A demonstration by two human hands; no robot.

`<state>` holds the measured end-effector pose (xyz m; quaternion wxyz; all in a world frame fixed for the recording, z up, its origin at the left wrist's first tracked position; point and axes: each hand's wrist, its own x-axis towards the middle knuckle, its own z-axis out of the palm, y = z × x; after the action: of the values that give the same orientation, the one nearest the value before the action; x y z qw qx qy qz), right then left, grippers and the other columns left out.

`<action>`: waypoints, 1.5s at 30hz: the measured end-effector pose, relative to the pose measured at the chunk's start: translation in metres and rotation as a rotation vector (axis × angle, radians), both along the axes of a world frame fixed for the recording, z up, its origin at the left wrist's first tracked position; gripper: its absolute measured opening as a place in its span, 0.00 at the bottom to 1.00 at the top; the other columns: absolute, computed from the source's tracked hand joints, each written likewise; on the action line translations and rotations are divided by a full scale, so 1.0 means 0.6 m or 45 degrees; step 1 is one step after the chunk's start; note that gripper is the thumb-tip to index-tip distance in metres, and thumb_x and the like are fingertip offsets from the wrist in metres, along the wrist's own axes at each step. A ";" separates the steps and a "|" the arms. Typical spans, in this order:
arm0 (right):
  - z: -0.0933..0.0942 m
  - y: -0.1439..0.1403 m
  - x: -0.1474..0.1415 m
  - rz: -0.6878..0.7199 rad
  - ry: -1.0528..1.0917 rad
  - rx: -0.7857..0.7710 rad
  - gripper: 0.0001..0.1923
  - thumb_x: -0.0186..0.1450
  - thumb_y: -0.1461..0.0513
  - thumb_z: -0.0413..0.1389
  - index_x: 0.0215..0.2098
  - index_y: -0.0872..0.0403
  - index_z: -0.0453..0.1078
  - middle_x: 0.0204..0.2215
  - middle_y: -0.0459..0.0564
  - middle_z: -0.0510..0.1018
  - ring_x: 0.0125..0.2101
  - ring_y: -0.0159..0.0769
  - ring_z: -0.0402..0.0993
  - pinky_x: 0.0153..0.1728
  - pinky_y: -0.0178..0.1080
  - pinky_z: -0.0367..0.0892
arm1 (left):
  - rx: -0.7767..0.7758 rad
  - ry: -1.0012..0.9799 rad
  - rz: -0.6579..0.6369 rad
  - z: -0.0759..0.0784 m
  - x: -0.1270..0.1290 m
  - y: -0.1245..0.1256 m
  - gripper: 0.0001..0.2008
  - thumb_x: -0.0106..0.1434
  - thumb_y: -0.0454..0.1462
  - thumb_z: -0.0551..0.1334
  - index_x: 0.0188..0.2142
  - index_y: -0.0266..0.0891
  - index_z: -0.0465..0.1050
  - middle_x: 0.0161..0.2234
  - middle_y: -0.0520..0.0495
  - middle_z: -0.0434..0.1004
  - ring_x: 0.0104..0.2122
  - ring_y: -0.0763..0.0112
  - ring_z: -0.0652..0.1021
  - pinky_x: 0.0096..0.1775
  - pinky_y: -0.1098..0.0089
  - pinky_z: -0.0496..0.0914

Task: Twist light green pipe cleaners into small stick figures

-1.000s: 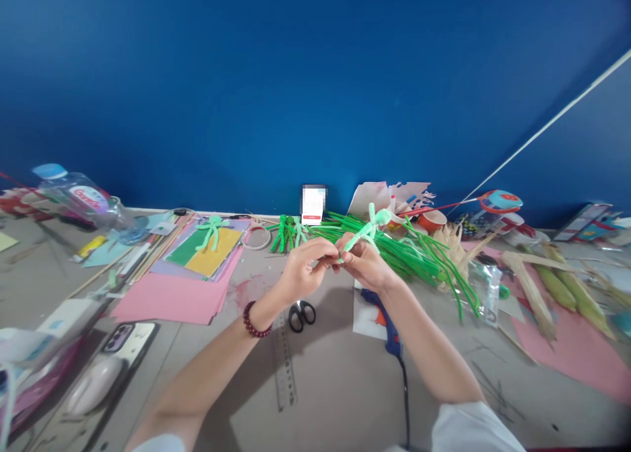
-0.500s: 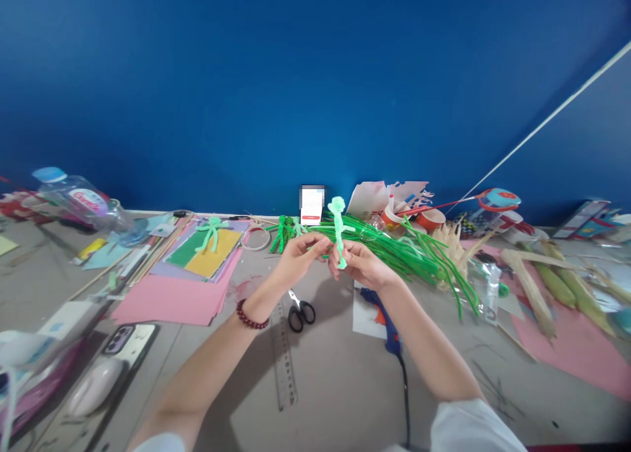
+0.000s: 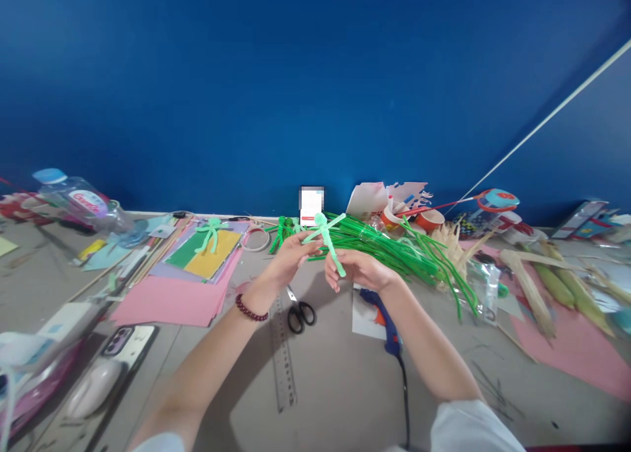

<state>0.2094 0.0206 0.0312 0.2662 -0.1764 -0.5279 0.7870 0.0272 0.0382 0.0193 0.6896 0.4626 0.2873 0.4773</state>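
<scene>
Tilted leftward since earlier: pale green pipe-cleaner figure (image 3: pixel 326 240) | pinched by left hand (image 3: pixel 288 261), right hand (image 3: pixel 357 270) | raised above surface (image 3: pixel 335 380), clear of scissors (image 3: pixel 300 313)

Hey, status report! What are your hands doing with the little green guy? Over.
Both hands pinching light green pipe-cleaner figure: left hand one arm, right hand the leg. Nothing blocking. Over.

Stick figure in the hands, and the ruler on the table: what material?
Stick figure: looks like fuzzy pale green pipe cleaner; soft nap, bent limbs suggest a wire core. Ruler: seemingly clear plastic; the grey table shows through, printed marks visible.
</scene>
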 end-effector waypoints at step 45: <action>-0.026 0.013 -0.022 -0.941 -0.238 0.055 0.14 0.47 0.55 0.67 0.27 0.57 0.75 0.21 0.44 0.73 0.20 0.26 0.64 0.20 0.32 0.61 | -0.030 0.192 0.443 -0.004 0.027 -0.022 0.11 0.45 0.40 0.71 0.26 0.35 0.76 0.28 0.47 0.80 0.29 0.68 0.78 0.38 0.65 0.72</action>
<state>0.1962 0.0284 0.0156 0.4862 -0.4203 -0.4673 0.6071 0.0432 0.0249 0.0168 0.5784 0.4324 0.4196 0.5500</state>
